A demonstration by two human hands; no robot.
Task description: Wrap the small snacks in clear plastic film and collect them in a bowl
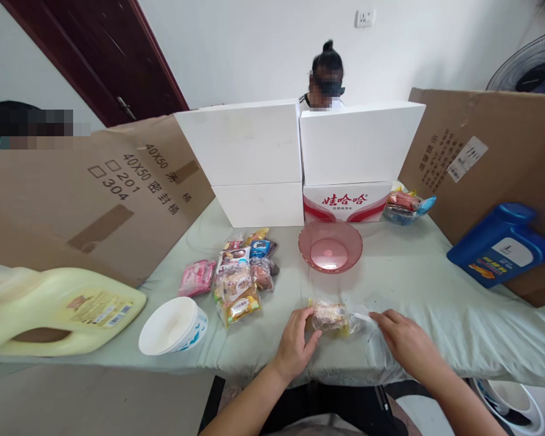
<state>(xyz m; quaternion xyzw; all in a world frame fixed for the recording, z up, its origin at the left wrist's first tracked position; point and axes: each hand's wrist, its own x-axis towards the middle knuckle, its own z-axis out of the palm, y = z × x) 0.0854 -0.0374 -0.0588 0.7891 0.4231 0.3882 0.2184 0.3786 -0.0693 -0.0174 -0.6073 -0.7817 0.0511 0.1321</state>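
Note:
My left hand [297, 342] pinches the left end of a clear-wrapped snack packet [330, 316] that lies on the pale green tablecloth [418, 284] near the front edge. My right hand [402, 342] holds the packet's clear wrapper tail at its right end. Just behind the packet stands an empty pink plastic bowl [330, 244]. A heap of several small wrapped snacks [243, 275] lies to the left of my hands, with a pink packet [197, 277] at its left side.
A white paper bowl [172, 326] and a pale yellow jug [54, 309] lie at the front left. A blue jug [499, 245] leans at the right. White boxes [300, 160] and cardboard walls [95, 194] ring the table; a person sits behind them. A second bowl of snacks [406, 206] stands at back right.

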